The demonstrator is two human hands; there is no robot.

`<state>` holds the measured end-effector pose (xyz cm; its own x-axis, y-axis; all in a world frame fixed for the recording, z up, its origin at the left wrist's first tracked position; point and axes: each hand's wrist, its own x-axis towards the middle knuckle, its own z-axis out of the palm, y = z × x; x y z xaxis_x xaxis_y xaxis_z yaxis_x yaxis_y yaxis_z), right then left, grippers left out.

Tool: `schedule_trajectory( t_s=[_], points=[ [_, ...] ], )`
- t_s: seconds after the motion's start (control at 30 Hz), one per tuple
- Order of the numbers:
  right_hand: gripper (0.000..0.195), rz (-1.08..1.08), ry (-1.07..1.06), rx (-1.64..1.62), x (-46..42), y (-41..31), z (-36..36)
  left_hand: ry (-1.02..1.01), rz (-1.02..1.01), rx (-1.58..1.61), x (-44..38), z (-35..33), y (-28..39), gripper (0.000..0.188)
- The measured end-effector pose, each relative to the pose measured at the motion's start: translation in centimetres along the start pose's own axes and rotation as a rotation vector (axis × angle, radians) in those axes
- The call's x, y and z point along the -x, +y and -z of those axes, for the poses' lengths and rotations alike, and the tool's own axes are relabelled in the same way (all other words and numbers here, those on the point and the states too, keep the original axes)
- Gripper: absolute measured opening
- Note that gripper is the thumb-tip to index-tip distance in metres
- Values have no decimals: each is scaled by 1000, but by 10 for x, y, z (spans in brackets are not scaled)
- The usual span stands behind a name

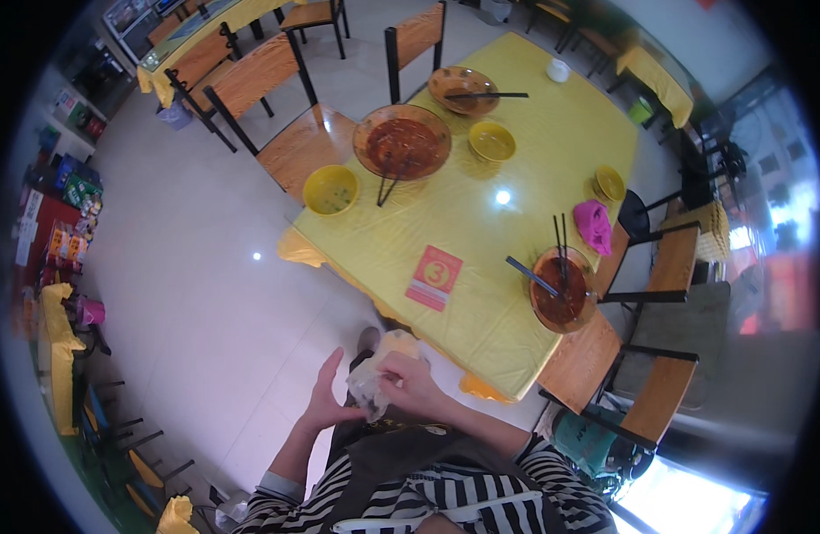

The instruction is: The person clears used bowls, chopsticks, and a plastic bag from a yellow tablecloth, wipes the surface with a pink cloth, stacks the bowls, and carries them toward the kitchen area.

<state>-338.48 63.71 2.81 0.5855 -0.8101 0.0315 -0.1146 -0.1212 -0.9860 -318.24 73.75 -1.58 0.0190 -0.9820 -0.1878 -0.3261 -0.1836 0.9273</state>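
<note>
In front of my body, my right hand (413, 386) grips a crumpled translucent plastic bag (368, 379) that shows some yellow in it. My left hand (328, 395) is spread beside the bag, thumb and fingers wide apart, holding nothing. Just beyond my hands stands a table with a yellow cloth (490, 267). A red card (434, 278) with a number lies near its front edge. Toward the right, a large bowl of red broth (562, 314) has chopsticks (561, 257) and a spoon (531, 275) in it. A pink cloth (593, 227) rests near the right edge.
Another bowl of red broth (403, 143), a brown bowl with chopsticks across it (462, 81), yellow bowls (331, 190) (492, 142) (609, 182) and a white container (557, 70) stand on the table. Wooden chairs (583, 364) (310, 150) surround it. Shelved goods (66, 243) line the left.
</note>
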Motion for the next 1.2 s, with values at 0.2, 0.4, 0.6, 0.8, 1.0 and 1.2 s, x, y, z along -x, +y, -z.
schedule_trajectory(
  t_s=[0.2,0.4,0.6,0.8,1.0,1.2],
  points=[
    [9,59,-227,-99,15,-5,-10,151,-365,-169,-25,-62,21,81],
    [14,284,-206,-91,0,-22,-3,191,-460,-77,-40,-63,12,36],
    [27,209,78,90,2,-65,27,138,-5,494,-64,-49,25,39],
    [30,-48,489,148,43,-50,91,71,-289,234,-89,-35,45,52],
    [31,-100,822,262,75,-28,193,29,-98,654,-117,-57,45,33],
    [29,-147,909,224,59,2,316,260,184,798,-153,-97,85,22]
  ],
)
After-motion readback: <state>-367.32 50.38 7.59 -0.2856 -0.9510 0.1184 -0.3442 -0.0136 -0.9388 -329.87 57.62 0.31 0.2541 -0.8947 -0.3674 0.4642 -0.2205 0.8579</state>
